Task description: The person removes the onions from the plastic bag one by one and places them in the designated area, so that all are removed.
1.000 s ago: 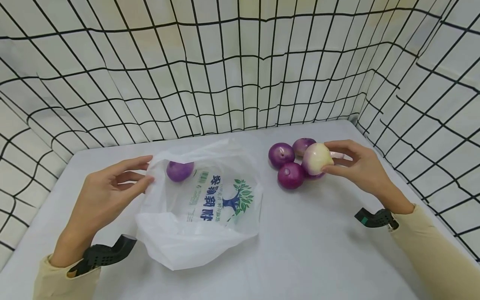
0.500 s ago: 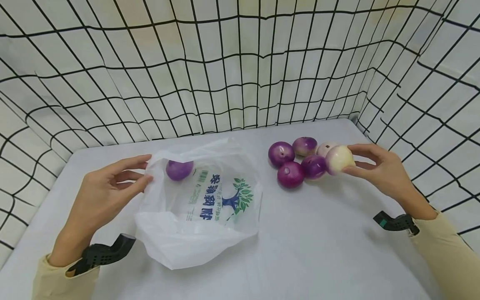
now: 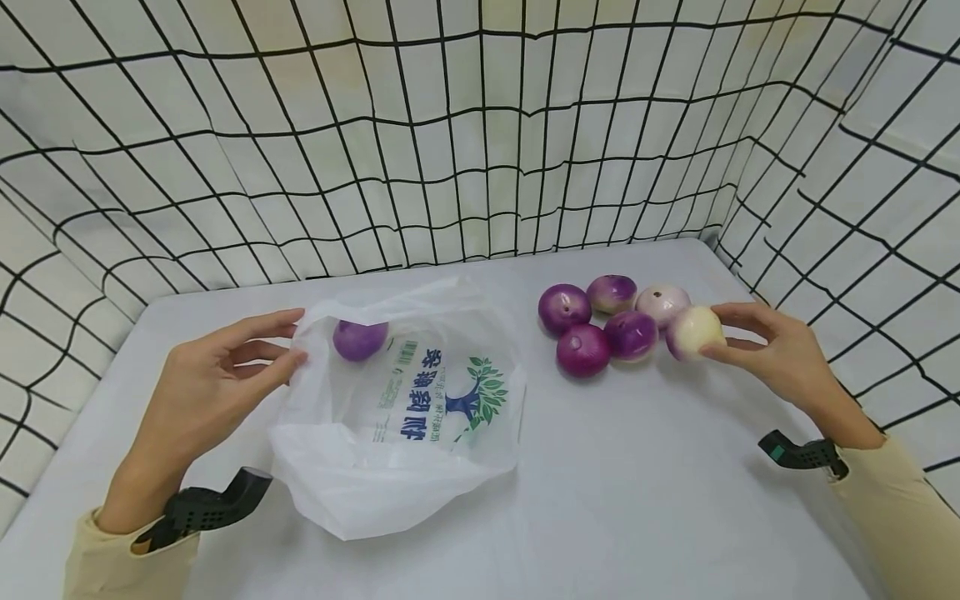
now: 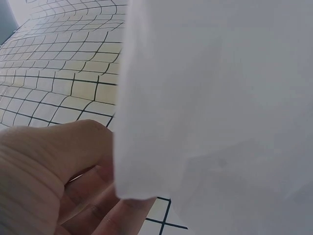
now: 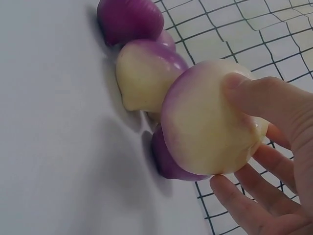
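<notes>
My left hand point(image 3: 210, 387) pinches the left edge of a white plastic bag point(image 3: 390, 492), which lies with its mouth spread and bears a tree print. One purple onion point(image 3: 360, 342) shows inside it. In the left wrist view, the bag point(image 4: 220, 98) covers much of the scene and hides some fingertips. My right hand point(image 3: 783, 350) holds a pale onion with a purple side point(image 3: 694, 333) between thumb and fingers. That same onion point(image 5: 210, 120) fills the middle of the right wrist view. Several purple onions point(image 3: 583, 350) sit clustered just left of it.
Black wire grid point(image 3: 480, 150) with white cloth behind it rises at the back and both sides. White cloth covers the table point(image 3: 600, 500). A pinkish-white onion point(image 3: 663, 305) rests at the cluster's right. Black devices point(image 3: 210, 504) are strapped to both wrists.
My right hand has moved right with the pale onion, from in front of the cluster to its right end, uncovering the onions behind. My left hand and the bag have stayed put.
</notes>
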`<state>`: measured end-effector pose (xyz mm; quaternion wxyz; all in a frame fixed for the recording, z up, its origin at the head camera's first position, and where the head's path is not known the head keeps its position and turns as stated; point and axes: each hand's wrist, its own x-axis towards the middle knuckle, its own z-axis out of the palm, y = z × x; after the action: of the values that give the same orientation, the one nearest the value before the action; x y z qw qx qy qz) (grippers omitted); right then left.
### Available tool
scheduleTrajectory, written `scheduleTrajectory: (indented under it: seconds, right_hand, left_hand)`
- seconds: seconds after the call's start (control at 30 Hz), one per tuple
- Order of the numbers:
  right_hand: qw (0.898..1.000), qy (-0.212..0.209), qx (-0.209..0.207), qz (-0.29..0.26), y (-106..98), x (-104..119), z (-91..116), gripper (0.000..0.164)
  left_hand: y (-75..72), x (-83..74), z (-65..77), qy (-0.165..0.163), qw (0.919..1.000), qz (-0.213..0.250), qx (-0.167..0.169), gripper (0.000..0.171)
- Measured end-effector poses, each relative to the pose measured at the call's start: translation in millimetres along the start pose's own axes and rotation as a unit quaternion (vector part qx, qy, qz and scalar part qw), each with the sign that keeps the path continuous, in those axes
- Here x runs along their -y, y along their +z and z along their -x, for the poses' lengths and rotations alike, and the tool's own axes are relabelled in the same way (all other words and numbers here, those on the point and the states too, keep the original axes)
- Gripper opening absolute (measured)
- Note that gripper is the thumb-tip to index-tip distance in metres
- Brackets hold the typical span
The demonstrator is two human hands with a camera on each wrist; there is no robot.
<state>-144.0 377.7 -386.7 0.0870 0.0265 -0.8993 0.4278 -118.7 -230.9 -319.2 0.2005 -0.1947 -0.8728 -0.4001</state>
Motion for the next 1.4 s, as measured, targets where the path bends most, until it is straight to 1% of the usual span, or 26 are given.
scheduleTrajectory:
  seconds: [0.2,0.3,0.63,0.87,1.13,1.4]
  right_hand:
    - [1.000,0.013,0.009,0.015,0.7,-5.5,-0.8,0.059]
    - [1.000,0.013,0.014,0.015,1.3,-7.5,-0.9,0.059]
    - [0.999,0.025,0.030,0.033,1.3,-7.1,0.9,0.060]
    - [0.998,0.011,0.046,0.046,-0.3,-10.4,0.5,0.062]
    - [0.996,0.028,0.059,0.067,0.7,-9.2,-0.5,0.063]
    - [0.995,0.015,0.070,0.070,2.1,-13.0,-3.6,0.061]
  left_hand:
    - [-0.2,-0.7,0.2,0.003,1.0000,0.001,-0.002,0.051]
    - [-0.4,-0.8,0.5,0.001,1.0000,0.001,-0.003,0.051]
    - [-1.2,-1.1,0.7,0.000,1.0000,0.004,-0.001,0.050]
    - [-0.9,-1.5,1.2,0.003,1.0000,0.006,-0.003,0.051]
    - [-0.9,-1.9,0.9,0.000,1.0000,-0.007,0.001,0.050]
    - [-1.9,-2.4,0.8,-0.002,0.9999,-0.010,0.002,0.051]
